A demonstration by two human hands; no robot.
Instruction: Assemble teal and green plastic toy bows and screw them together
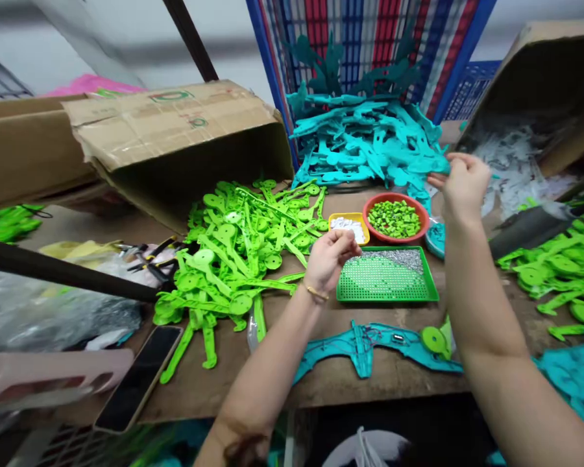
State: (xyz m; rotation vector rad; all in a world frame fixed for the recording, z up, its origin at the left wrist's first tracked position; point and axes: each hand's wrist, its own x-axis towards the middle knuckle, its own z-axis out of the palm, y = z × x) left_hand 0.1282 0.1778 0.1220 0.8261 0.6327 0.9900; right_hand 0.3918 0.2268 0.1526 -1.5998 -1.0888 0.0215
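My left hand [327,261], wearing a thin bracelet, hovers by the left end of a green perforated tray [387,292]. Its fingers are pinched together; whatever they hold, if anything, is too small to make out. At the far right my right hand [464,185] has its fingers closed on a teal plastic piece [440,163] at the edge of a teal heap [365,139]. Near the table's front edge lies a long teal plastic part [363,347], with a bright green round-ended piece [433,339] at its right end. Small metal bits [399,259] lie in the tray.
Beyond the tray stand a red bowl [368,217] of small green pieces and a yellow dish [335,216] of white pieces. Bright green parts [228,253] spill from a cardboard box [185,123]. A phone [139,376] and pliers [150,263] lie left; more green parts [564,266] right.
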